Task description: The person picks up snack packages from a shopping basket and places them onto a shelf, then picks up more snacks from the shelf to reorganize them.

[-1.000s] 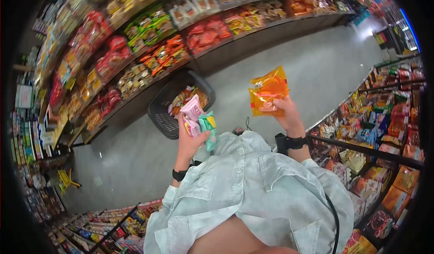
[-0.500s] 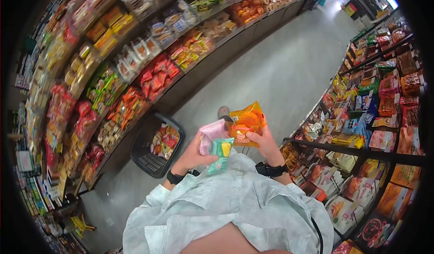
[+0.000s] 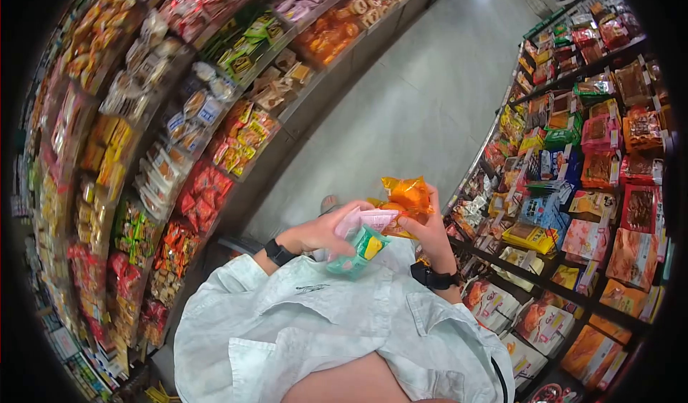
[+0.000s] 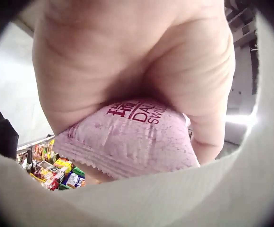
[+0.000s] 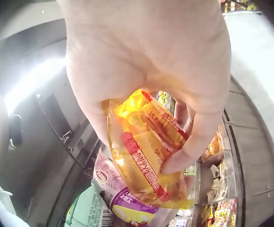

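In front of the shirt, my left hand (image 3: 326,232) holds a pink snack packet (image 4: 127,142) and a teal one with a yellow patch (image 3: 365,251). Its thumb lies across the teal packet. My right hand (image 3: 431,232) grips shiny orange snack packets (image 5: 146,156) with red label strips, fingers curled round them. Both hands are close together, and the orange wrappers overlap the pink packet in the head view. Under the orange wrappers, the right wrist view shows the pink packet's purple and yellow front (image 5: 130,208) beside the teal packet (image 5: 87,210). The left fingertips are partly hidden behind the packets.
Stepped shelves of bagged snacks (image 3: 204,195) run along the left. On the right stands a rack of packaged foods (image 3: 573,209) with dark rails. Grey floor (image 3: 401,95) stretches ahead between them. A shoe (image 3: 329,204) shows past the left hand.
The head view has swung right, so the basket with snacks has slid mostly out of sight at left. Both hands have come together, bringing the orange packets against the pink and teal ones.
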`<state>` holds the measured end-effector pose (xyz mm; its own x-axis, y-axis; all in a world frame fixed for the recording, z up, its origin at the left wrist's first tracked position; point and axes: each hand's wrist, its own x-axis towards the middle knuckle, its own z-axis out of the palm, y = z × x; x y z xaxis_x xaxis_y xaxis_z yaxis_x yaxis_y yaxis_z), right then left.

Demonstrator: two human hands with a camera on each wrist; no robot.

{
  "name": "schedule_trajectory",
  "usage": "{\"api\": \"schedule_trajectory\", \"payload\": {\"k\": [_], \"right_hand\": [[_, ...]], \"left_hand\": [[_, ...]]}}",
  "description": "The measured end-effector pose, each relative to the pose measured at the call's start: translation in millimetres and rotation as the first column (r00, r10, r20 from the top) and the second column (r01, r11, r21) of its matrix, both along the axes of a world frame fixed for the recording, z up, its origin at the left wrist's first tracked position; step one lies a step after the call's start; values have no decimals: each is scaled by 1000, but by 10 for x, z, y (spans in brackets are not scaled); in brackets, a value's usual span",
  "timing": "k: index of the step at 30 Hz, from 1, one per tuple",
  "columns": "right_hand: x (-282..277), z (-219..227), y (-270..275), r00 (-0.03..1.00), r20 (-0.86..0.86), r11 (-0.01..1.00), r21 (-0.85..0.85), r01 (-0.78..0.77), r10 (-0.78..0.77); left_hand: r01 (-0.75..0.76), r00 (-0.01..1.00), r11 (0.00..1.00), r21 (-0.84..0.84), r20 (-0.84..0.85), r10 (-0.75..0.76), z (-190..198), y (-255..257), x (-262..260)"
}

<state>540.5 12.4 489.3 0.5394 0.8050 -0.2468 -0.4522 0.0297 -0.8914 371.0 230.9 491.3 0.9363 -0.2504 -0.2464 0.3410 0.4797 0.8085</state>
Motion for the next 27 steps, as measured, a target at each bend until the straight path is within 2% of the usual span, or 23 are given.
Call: {"api": "schedule_trajectory", "payload": {"k": [4, 8, 13, 14, 16, 20, 23, 26, 27], "right_hand": [[683, -189, 47, 1000, -27, 1000, 4, -7, 7], [1503, -252, 208, 998, -42, 996, 70, -47, 50], [2389, -157, 402, 976, -33, 974, 80, -211, 215], [2507, -135, 457, 968, -44, 967, 86, -242, 246], [2742, -99, 603, 947, -50, 946, 80, -313, 318], [2971, -4, 1002, 890, -116, 896, 19, -443, 442], [3038, -145, 1398, 884, -70, 887, 26, -461, 461], [3053, -179, 1885, 879, 19, 879, 10, -476, 476], [3046, -158, 2047, 863, 101, 868, -34, -495, 496]], "left_hand": [[49, 998, 997, -64, -44, -51, -69, 153, 731], [-49, 995, 987, -154, -88, 36, 81, 162, 1437], [-121, 977, 975, -188, -197, 83, 157, 223, 2059], [-107, 983, 979, -172, -167, 78, 174, 269, 2148], [-90, 991, 984, -152, -117, 72, 222, 295, 2261], [-229, 967, 945, -235, -165, 193, 149, 444, 2358], [-365, 929, 878, -310, -179, 323, 79, 626, 2369], [-452, 892, 857, -247, -156, 425, -82, 883, 2323], [-476, 879, 853, -212, -121, 460, -225, 979, 2280]]}}
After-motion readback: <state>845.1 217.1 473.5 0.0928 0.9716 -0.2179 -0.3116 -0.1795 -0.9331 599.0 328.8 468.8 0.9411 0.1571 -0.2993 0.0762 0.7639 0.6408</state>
